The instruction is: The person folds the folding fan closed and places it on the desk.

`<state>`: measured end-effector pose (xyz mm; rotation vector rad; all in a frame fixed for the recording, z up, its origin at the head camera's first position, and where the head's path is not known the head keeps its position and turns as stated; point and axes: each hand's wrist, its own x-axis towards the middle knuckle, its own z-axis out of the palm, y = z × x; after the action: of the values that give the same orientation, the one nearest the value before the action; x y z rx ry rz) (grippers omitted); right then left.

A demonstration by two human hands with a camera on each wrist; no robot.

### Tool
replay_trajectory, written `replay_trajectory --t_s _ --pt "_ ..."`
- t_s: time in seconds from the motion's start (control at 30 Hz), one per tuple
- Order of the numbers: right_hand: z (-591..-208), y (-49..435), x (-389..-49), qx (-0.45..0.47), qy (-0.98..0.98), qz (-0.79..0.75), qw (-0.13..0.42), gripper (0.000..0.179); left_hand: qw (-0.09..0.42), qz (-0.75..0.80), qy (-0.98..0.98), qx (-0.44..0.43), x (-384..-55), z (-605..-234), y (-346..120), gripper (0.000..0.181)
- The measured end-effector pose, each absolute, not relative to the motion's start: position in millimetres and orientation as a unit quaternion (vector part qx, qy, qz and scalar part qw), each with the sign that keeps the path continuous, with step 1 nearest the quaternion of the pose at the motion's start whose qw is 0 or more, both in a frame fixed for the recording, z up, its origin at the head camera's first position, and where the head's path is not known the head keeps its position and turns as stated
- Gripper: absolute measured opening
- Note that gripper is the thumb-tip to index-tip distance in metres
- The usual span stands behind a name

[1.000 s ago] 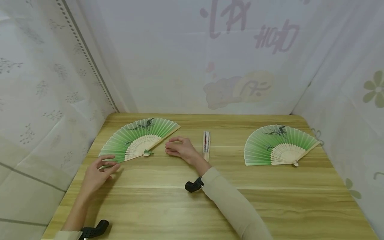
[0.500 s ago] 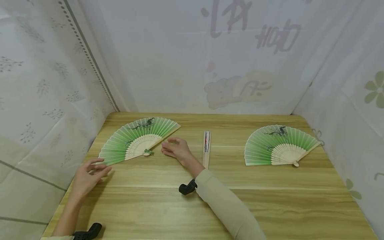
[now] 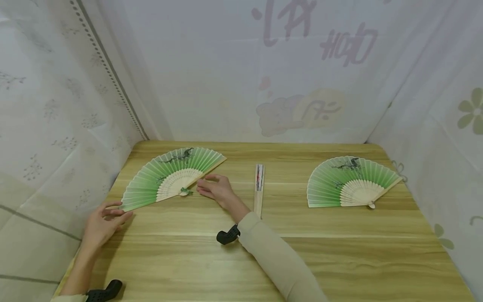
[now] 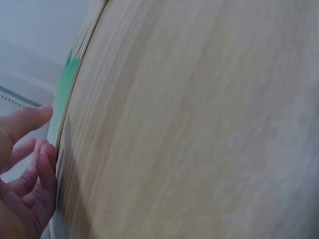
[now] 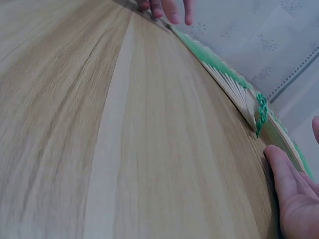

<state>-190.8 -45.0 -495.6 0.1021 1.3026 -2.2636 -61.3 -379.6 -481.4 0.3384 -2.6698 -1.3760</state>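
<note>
A spread green folding fan (image 3: 177, 182) with pale ribs and a dark branch print lies at the left of the table. My left hand (image 3: 103, 222) is at its lower left corner, fingertips right at the edge, thumb and fingers apart in the left wrist view. My right hand (image 3: 219, 191) is beside the fan's right outer stick, near the pivot with its green cord (image 5: 261, 114). In the right wrist view its fingers (image 5: 284, 172) lie along the tabletop next to that stick, fairly straight.
A folded fan (image 3: 259, 184) lies upright in view at the table's middle, just beyond the right forearm. Another spread green fan (image 3: 351, 184) lies at the right. Patterned cloth (image 3: 226, 84) surrounds the wooden table (image 3: 339, 260) at the back and sides.
Both hands have moved left: the left hand out to the fan's lower left corner, the right hand closer to its right outer stick. The fan's lower left corner has shifted slightly outward.
</note>
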Motion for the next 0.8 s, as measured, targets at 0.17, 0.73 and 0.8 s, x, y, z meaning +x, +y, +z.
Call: replay_trajectory --t_s 0.17,0.73,0.8 --pt "-496 -52 -188 0.06 0.474 -0.844 0.243 0.053 0.044 -0.434 -0.889 0.139 -61 -481 -386 0.064" --pt "-495 -81 -185 0.12 0.429 -0.874 0.196 0.034 0.025 -0.429 -0.888 0.161 -63 -477 -385 0.066" --pt "-495 -81 -187 0.128 0.429 -0.872 0.196 0.031 0.024 -0.429 -0.887 0.168 -64 -477 -384 0.066"
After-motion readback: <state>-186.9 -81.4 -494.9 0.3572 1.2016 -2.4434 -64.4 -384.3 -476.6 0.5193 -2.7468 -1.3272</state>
